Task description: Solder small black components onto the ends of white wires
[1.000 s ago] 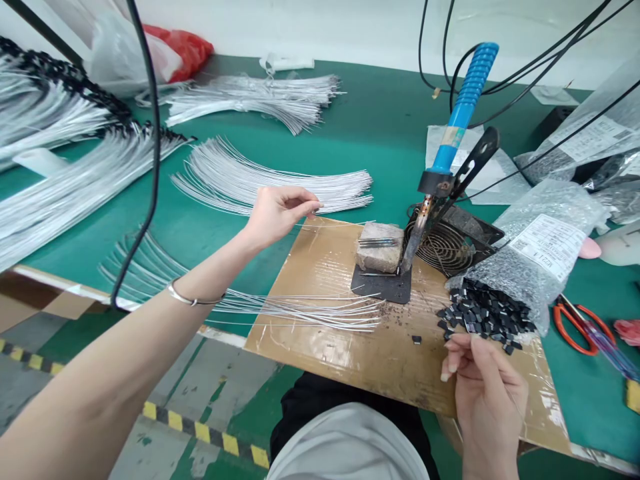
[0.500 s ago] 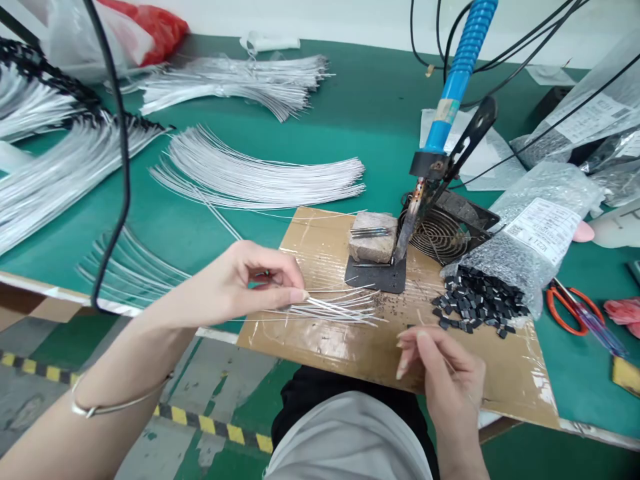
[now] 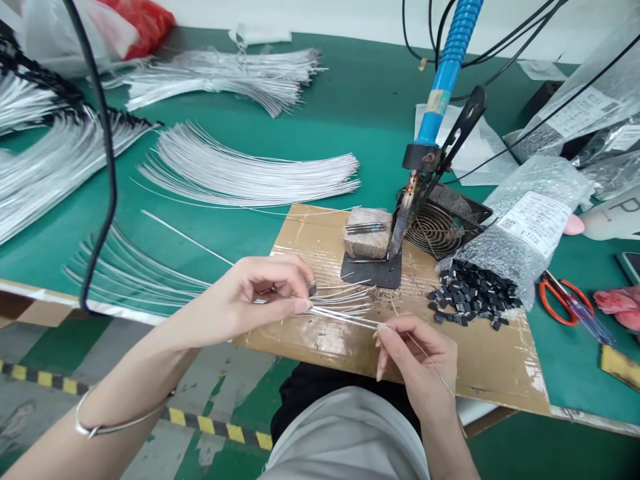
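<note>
My left hand [image 3: 265, 287] is closed in a pinch on a few white wires [image 3: 345, 316] above the cardboard. Their far ends reach the fingertips of my right hand [image 3: 417, 353], which is closed too. A thin strand of solder wire [image 3: 431, 363] runs through the right fingers, and its tip sticks up past them. Under the held wires, more loose white wires [image 3: 357, 297] lie fanned out on the cardboard sheet [image 3: 310, 240]. Beyond the hands, a blue-handled soldering iron [image 3: 443, 93] stands tip down beside a worn block [image 3: 367, 247].
Small black connectors [image 3: 473, 293] spill from a bubble-wrap bag [image 3: 530, 227] at the right. Orange-handled scissors [image 3: 565, 300] lie beyond. A round-grilled fan [image 3: 433, 230] sits behind the iron. Bundles of white wires [image 3: 255, 170] cover the left and back. A black cable [image 3: 107, 153] hangs at the left.
My right hand has moved left, bringing its fingertips to the ends of the white wires. The left hand still pinches wires, and the view has shifted slightly.
</note>
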Tool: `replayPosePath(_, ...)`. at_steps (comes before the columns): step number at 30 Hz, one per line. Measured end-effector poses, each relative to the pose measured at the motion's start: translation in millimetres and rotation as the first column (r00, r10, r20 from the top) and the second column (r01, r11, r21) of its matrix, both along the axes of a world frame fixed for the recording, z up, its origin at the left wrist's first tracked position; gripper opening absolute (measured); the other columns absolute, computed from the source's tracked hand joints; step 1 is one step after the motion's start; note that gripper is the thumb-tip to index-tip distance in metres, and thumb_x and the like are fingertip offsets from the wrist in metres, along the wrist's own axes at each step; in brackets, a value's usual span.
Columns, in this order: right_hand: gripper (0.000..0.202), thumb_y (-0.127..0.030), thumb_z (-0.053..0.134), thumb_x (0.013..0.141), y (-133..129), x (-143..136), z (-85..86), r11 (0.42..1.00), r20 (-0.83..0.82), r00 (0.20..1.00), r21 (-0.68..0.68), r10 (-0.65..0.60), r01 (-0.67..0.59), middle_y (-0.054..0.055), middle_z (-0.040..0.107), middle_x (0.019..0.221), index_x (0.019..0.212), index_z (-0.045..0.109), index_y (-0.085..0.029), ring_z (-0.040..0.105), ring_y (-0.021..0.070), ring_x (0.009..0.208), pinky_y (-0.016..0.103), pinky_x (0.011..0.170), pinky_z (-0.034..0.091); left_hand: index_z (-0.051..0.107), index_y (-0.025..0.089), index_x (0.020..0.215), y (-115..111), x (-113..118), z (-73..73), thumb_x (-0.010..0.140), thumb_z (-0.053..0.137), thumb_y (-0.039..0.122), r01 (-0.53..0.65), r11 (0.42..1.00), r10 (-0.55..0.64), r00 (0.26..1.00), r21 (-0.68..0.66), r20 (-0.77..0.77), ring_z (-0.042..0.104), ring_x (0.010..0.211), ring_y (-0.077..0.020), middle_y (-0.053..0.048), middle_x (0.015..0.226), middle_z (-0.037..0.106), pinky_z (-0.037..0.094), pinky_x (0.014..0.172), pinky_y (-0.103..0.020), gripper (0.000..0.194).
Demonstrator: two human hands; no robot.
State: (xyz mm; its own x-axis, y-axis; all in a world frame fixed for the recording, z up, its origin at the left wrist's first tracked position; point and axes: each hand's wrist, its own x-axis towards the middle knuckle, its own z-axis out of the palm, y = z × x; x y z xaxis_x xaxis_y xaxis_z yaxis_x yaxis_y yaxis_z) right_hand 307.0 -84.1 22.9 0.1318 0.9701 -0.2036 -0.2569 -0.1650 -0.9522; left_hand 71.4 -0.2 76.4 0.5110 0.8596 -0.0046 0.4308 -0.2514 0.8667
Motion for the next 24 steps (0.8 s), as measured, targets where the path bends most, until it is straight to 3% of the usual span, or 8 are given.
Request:
replayPosePath(9,0.021,-0.031,0.075,0.086,1,6,1.9,0.996,0.060,0.997,0.072,0.046,-0.050,-0.003,0.060,0.065,0.069,0.071,-0.019,0.054,0.0071,0.046,0.021,0.044,0.044,0.068,0.027,0.068,1,0,2.8,0.088,0.067,0.030,0.049,0.996,-0.052,0.998,-0.073,-0.047,0.058,0.061,-0.0182,-0.003,0.069,0.068,0.044,0.051,-0.030,0.020)
replayPosePath(12,0.020,-0.028,0.073,0.088,2,8,-1.1,0.983,0.146,0.986,0.152,0.078,-0.100,-0.002,0.061,0.067,0.071,0.070,-0.020,0.054,0.0082,0.049,0.022,0.047,0.043,0.074,0.030,0.091,-11,9,1.5,0.090,0.068,0.035,0.021,1.000,-0.021,0.990,-0.005,-0.140,0.059,0.058,-0.0168,-0.002,0.074,0.073,0.042,0.046,-0.029,0.008)
replayPosePath(15,0.018,-0.025,0.071,0.090,3,7,-3.7,0.968,0.244,0.967,0.216,0.072,-0.126,-0.002,0.062,0.066,0.072,0.070,-0.020,0.054,0.0096,0.053,0.024,0.050,0.042,0.071,0.030,0.110,-27,29,-0.6,0.094,0.062,0.035,0.028,0.999,-0.022,0.986,0.031,-0.163,0.061,0.054,-0.0160,-0.002,0.080,0.075,0.042,0.043,-0.028,0.018)
replayPosePath(20,0.016,-0.024,0.071,0.091,3,6,-6.7,0.968,0.254,0.966,0.232,0.037,-0.099,-0.002,0.063,0.065,0.075,0.072,-0.021,0.054,0.0097,0.054,0.023,0.051,0.042,0.069,0.027,0.093,-39,61,-5.3,0.100,0.050,0.028,0.034,0.998,-0.027,0.992,0.057,-0.122,0.052,0.052,-0.0150,0.001,0.064,0.064,0.040,0.048,-0.029,0.020)
replayPosePath(24,0.017,-0.027,0.073,0.090,2,6,-7.7,0.982,0.164,0.986,0.185,0.004,-0.034,-0.003,0.062,0.064,0.074,0.072,-0.021,0.054,0.0090,0.052,0.022,0.048,0.044,0.069,0.023,0.085,-35,69,-5.6,0.098,0.054,0.028,-0.040,0.998,0.038,0.999,-0.053,-0.032,0.051,0.057,-0.0134,0.001,0.065,0.062,0.038,0.049,-0.025,0.021)
